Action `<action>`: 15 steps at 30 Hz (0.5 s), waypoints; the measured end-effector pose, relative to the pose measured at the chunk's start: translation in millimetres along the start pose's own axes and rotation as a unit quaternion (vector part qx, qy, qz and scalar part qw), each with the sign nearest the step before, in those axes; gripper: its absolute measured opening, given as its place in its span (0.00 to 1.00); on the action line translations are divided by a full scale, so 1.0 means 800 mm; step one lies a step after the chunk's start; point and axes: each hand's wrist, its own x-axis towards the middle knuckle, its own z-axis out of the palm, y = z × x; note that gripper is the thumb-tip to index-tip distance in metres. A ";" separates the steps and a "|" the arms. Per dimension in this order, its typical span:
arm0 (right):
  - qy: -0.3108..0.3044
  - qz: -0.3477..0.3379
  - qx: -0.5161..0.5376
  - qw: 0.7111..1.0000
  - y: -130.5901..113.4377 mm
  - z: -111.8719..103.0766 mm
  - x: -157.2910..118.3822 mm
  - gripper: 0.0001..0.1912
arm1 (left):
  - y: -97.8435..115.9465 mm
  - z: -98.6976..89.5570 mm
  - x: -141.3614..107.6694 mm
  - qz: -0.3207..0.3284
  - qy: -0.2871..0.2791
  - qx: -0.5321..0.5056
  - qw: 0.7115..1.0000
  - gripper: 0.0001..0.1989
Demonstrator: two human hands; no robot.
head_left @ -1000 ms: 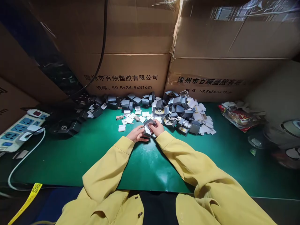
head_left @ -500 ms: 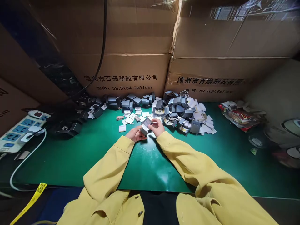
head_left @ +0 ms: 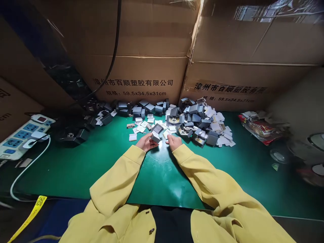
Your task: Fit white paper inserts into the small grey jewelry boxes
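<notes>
My left hand [head_left: 146, 143] is closed on a small dark grey hinged box [head_left: 157, 129], held with its lid up above the green table. To its right, my right hand [head_left: 174, 142] pinches a small white pad [head_left: 166, 134] between thumb and fingers, apart from the box. Several flat white pads [head_left: 140, 128] lie on the table just beyond my left hand. Beyond my right hand rises a heap of similar grey boxes [head_left: 196, 117], some lying open, with many white pads [head_left: 224, 138] along its right side.
A row of grey boxes [head_left: 137, 111] runs along the back, against printed cardboard cartons [head_left: 141, 71]. At the left lies a power strip [head_left: 22, 136] with a white cable [head_left: 30, 166]. A red snack bag [head_left: 260, 128] sits at the right of the green table [head_left: 101, 162].
My right hand has drawn away from the box to the right, and a white pad now shows in its fingers. The left hand still holds the box. The view has shifted slightly.
</notes>
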 end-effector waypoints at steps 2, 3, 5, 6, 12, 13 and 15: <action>0.007 0.009 0.014 1.000 0.000 0.001 0.001 0.23 | 0.000 -0.001 -0.001 0.015 -0.029 0.008 0.999 0.15; 0.011 0.018 0.027 0.999 0.000 0.002 0.001 0.24 | 0.000 0.000 -0.002 0.024 -0.045 0.015 0.999 0.18; 0.016 0.038 0.077 0.996 0.001 0.003 0.002 0.22 | 0.000 0.001 -0.003 0.046 -0.066 0.032 0.996 0.26; 0.020 0.050 0.112 0.992 0.002 0.004 0.003 0.20 | -0.001 0.001 -0.003 0.057 -0.071 0.040 0.995 0.29; 0.074 0.108 0.227 0.965 0.016 0.008 0.013 0.08 | -0.007 0.001 -0.001 0.093 -0.068 0.081 0.990 0.39; 0.086 0.112 0.230 0.963 0.018 0.007 0.014 0.08 | -0.008 0.001 0.000 0.098 -0.065 0.091 0.989 0.41; 0.101 0.118 0.230 0.961 0.019 0.004 0.014 0.08 | -0.008 0.002 0.001 0.116 -0.058 0.113 0.985 0.44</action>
